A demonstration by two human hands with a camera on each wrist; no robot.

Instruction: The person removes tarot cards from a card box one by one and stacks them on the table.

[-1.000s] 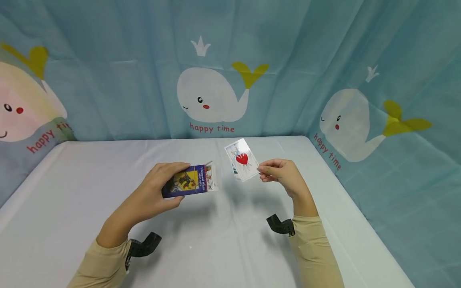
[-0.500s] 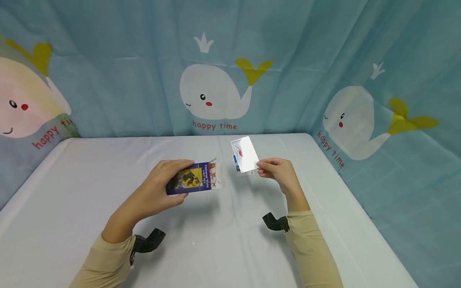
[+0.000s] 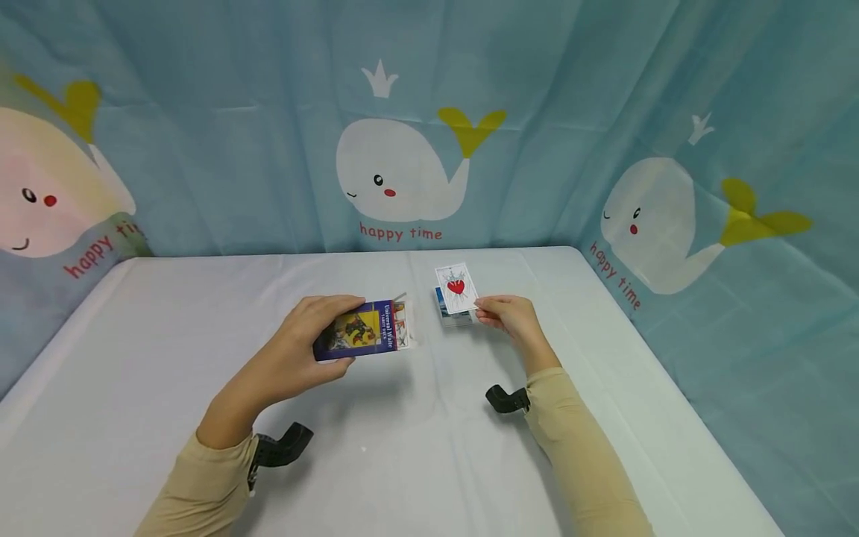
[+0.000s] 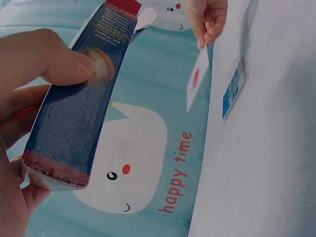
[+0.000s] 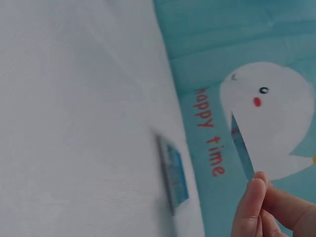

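Observation:
My left hand [image 3: 295,354] grips a dark blue tarot box [image 3: 356,330] with cards showing at its right end. In the left wrist view the thumb presses the narrow side of the box [image 4: 74,108]. Between thumb and fingers, my right hand [image 3: 513,321] pinches the lower right corner of a white card [image 3: 456,289] with a red heart. The card is held above a small stack of cards [image 3: 457,320] on the table, and in the left wrist view a gap separates it from the stack [image 4: 234,91]. The right wrist view shows the stack [image 5: 175,173] left of the pinched card.
A white cloth covers the table [image 3: 376,477]. Behind it and along the right side hangs a blue curtain [image 3: 268,171] printed with whales. Black wrist mounts [image 3: 282,446] stick out from both sleeves.
My right hand has come down and slightly left with the heart card, whose tilt is now smaller. More of the stack beneath shows. The left hand and box appear slightly further right in view.

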